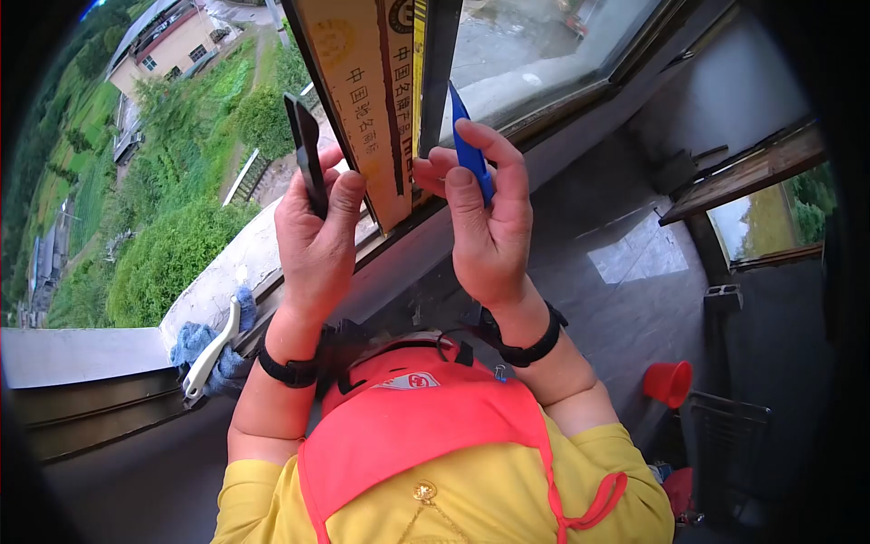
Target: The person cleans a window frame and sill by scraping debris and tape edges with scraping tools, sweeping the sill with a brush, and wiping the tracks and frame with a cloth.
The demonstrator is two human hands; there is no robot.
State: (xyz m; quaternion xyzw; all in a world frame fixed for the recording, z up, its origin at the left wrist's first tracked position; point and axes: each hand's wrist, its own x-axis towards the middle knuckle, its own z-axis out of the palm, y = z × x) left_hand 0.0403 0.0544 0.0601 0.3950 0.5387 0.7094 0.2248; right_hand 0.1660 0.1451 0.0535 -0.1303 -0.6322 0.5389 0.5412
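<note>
My left hand (315, 240) is closed around a thin black tool with a flat, angled tip (308, 150), which points upward beside the window frame. On the other side of the frame, my right hand (489, 218) pinches a blue pointed plastic tool (471, 154), also upright. Between the two hands stands the edge of a window sash, covered with orange-brown printed protective film (367, 109) bearing Chinese characters. The fingers of both hands are close to this film; whether they touch it I cannot tell.
A white-handled tool (213, 358) and a blue cloth (192, 343) lie on the sill at left. Greenery and a building show outside. Glass panes (535, 54) are at upper right. A red bucket (668, 384) and a dark metal rack (725, 435) stand at right.
</note>
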